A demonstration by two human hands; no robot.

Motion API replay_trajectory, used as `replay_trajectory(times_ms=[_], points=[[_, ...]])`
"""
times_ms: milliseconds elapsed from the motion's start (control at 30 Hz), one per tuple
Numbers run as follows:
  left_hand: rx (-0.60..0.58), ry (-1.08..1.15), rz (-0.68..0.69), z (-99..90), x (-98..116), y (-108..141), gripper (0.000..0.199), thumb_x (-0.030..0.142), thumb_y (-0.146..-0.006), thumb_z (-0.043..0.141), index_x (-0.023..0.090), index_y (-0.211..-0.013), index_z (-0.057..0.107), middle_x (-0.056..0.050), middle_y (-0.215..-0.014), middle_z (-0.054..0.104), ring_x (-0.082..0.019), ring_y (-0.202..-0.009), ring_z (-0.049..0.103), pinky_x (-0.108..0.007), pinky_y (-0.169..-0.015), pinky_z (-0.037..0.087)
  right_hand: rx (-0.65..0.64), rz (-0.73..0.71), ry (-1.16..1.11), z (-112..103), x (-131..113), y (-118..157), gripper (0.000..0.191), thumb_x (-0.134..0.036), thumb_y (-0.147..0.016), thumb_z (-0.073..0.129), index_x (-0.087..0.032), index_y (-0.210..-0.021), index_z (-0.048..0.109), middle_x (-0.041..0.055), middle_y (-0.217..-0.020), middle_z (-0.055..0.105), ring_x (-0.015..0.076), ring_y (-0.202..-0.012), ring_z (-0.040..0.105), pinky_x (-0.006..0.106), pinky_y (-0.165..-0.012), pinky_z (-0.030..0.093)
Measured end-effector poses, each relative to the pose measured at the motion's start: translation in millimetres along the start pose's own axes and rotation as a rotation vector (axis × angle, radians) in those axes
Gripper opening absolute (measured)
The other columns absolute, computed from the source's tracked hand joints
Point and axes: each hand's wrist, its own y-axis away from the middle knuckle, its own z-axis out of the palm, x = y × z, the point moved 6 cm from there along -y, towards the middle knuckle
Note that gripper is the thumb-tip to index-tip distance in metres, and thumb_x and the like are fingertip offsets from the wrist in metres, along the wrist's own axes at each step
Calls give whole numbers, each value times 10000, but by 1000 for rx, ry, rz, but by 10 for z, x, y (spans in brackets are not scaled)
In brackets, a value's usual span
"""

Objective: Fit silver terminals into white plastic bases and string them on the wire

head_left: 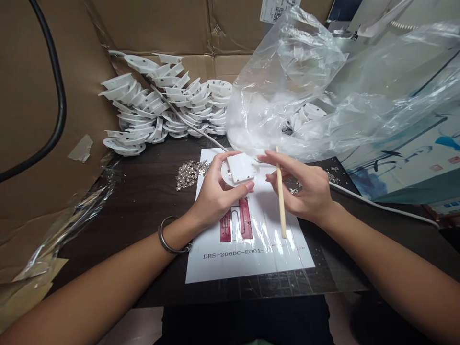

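My left hand (221,189) is closed around the rim of a round white plastic part (241,167) with a raised square plate on its face. The part is held above a printed sheet (208,270). In my right hand (305,184) a thin pale wooden stick (281,206) is held between the fingers, its long end pointing down toward the sheet. My right fingertips are close to the right side of the white part; whether they touch it I cannot tell. Small metal pieces (190,174) lie in a heap left of my left hand.
Stacks of similar white parts (143,103) stand at the back left. A clear plastic bag (266,105) with more of them is at the back right. More metal pieces (334,172) lie beyond my right hand. A white cable (381,203) crosses the dark table (143,263). Cardboard walls (158,24) enclose the back and left.
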Motion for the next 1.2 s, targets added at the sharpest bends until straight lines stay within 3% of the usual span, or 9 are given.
replay_trajectory(times_ms=[133,267,400,533,867,1033,1200], points=[[64,11,-17,-38,-21,-31,559,220,-677,794,201,-1119,453,-51,-962,637,-166,-684,674,-242,-502,549,-27,144,-45,-16,55,10,446,-169,-919,432,-241,-1351,516,61,-1259,654,164,-747,730,323,-702,611],[34,19,-31,-16,3,-30,577,227,-745,738,211,-1232,429,-36,-917,640,-160,-644,678,-239,-486,554,39,294,-99,-6,121,23,234,-262,-895,570,-229,-1119,628,47,-1122,722,162,-696,723,318,-639,608],[28,-7,-15,-10,29,-19,587,218,-726,760,189,-1224,451,-49,-941,650,-154,-636,677,-265,-544,587,182,448,-302,2,205,53,154,-278,-830,681,-201,-922,584,46,-961,754,158,-659,720,279,-514,589],[28,1,27,-9,39,-12,566,201,-697,783,185,-1156,451,-43,-922,646,-157,-634,681,-249,-516,577,237,510,-370,6,259,70,190,-283,-799,717,-197,-857,557,54,-873,758,187,-743,737,265,-501,589],[-8,22,49,-4,43,-12,596,210,-728,753,216,-1231,433,-23,-912,644,-160,-603,683,-242,-481,551,249,589,-375,4,307,71,239,-325,-771,738,-200,-823,541,50,-849,760,157,-629,711,270,-493,566],[23,-12,34,11,44,-3,553,204,-722,759,216,-1185,458,-30,-922,647,-155,-630,668,-278,-550,579,152,672,-456,49,369,60,259,-390,-797,702,-199,-726,542,-4,-609,689,108,-457,614,238,-434,485],[31,-77,38,27,43,12,547,224,-715,764,227,-1185,485,-38,-969,617,-162,-704,645,-295,-585,579,-57,736,-460,212,353,118,343,-427,-685,794,-200,-714,538,-36,-546,610,119,-482,589,256,-463,466]])
